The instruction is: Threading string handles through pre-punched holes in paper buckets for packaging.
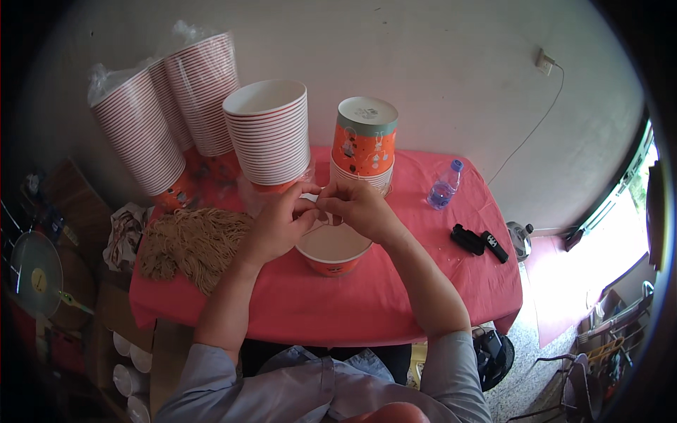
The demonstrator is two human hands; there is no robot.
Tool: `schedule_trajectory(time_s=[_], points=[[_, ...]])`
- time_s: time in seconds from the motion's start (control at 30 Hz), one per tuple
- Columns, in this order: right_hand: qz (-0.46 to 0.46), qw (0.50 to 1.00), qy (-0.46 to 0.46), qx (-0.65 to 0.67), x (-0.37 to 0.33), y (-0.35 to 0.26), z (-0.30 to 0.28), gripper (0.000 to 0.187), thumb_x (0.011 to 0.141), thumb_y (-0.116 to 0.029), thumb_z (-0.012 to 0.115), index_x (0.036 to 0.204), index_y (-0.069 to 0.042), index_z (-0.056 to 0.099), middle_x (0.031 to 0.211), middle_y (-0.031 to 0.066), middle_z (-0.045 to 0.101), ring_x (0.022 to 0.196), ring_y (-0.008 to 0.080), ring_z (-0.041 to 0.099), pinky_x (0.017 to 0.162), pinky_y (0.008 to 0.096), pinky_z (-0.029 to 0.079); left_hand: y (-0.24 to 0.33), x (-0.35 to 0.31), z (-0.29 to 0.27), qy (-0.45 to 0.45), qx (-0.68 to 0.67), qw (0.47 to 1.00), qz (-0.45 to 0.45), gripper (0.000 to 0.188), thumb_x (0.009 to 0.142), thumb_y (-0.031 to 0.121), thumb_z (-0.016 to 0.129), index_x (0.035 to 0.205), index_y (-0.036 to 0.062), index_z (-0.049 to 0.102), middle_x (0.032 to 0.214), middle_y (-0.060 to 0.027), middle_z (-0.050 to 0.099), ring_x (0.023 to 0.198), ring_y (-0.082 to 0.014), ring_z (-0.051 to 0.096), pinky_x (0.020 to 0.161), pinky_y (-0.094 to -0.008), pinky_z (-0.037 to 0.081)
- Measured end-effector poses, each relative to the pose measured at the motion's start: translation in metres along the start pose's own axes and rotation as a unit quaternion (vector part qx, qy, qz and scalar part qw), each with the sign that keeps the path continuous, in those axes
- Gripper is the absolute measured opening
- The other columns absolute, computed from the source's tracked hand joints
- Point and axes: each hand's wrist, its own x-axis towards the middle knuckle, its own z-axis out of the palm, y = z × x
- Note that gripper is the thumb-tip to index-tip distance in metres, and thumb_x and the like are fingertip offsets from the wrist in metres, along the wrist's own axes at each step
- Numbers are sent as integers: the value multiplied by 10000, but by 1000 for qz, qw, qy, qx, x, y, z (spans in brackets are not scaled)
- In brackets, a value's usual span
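Note:
My left hand point(288, 220) and my right hand point(357, 208) meet over the far rim of an orange paper bucket point(333, 268) with a white rim, which stands upright at the table's near middle. Fingers of both hands are pinched together close to each other. What lies between the fingertips is too small and too covered to make out. To the left of my left hand lies a loose heap of brown cords point(196, 243). Behind the hands rises a nested stack of white-rimmed buckets point(271, 137), and right of it an upside-down stack of orange buckets point(364, 149).
Plastic-wrapped bucket stacks point(139, 130) lean at the back left. On the red tablecloth point(310, 310), to the right, are a water bottle point(443, 189) and a black case point(468, 240) beside a small black device point(496, 247). A wall point(451, 63) closes the far side.

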Motion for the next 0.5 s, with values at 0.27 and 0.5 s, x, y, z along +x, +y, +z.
schedule_trajectory(time_s=[0.27, 0.5], points=[[13, 999, 31, -34, 0, 1, -5, 128, 1016, -124, 684, 1052, -4, 710, 881, 32, 732, 702, 75, 614, 633, 249, 509, 13, -6, 14, 102, 267, 952, 110, 265, 971, 56, 721, 1213, 16, 620, 942, -168, 787, 919, -346, 762, 811, -427, 567], [31, 999, 31, -24, -3, -7, -6, 123, 1020, -129, 674, 1055, -16, 707, 873, 25, 737, 696, 66, 602, 615, 247, 498, 15, -6, 15, 144, 383, 897, 169, 158, 960, 87, 744, 1093, 21, 693, 933, -160, 761, 862, -359, 723, 787, -471, 563]])
